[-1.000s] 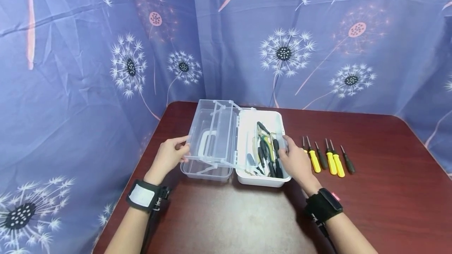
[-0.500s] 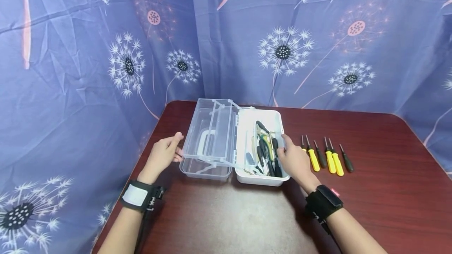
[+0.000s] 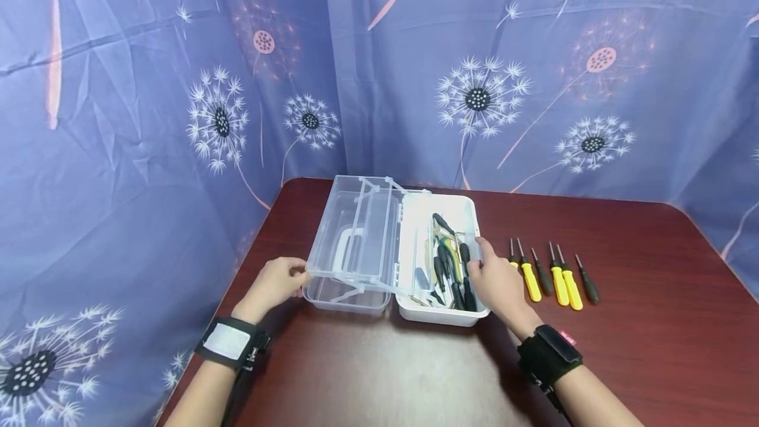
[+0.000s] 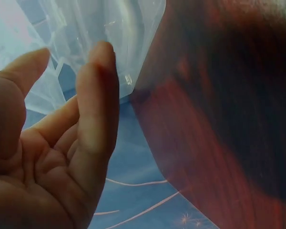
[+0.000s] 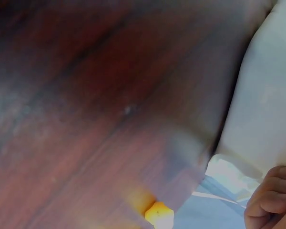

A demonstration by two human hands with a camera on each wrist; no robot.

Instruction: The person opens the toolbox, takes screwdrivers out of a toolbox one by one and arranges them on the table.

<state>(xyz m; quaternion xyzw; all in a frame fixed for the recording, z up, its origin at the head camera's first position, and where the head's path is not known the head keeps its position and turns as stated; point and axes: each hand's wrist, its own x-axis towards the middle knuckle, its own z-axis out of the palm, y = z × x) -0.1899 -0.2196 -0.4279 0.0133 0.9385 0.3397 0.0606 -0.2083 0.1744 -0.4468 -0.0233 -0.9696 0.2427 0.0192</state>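
A toolbox lies opened out on the table, its white base (image 3: 440,317) on the right and its clear lid (image 3: 350,306) folded to the left. Above the lid, a clear tray (image 3: 360,242) hangs on link arms. My left hand (image 3: 279,287) is at the near left corner of the tray and lid; in the left wrist view its thumb and fingers (image 4: 97,109) stand apart. My right hand (image 3: 501,282) grips the base's right rim, curled fingers (image 5: 274,200) against the outer wall. Inside the base lie black-handled tools (image 3: 456,295) and yellow-green pliers (image 3: 452,259).
To the right of the toolbox, several screwdrivers with yellow handles (image 3: 557,285) and black handles (image 3: 588,287) lie in a row on the dark red table (image 3: 664,321). A blue dandelion-patterned curtain (image 3: 403,117) hangs behind and at the left of the table.
My left hand has let go of the tray's left edge and moved down toward its near corner. The right hand stays on the base's rim.
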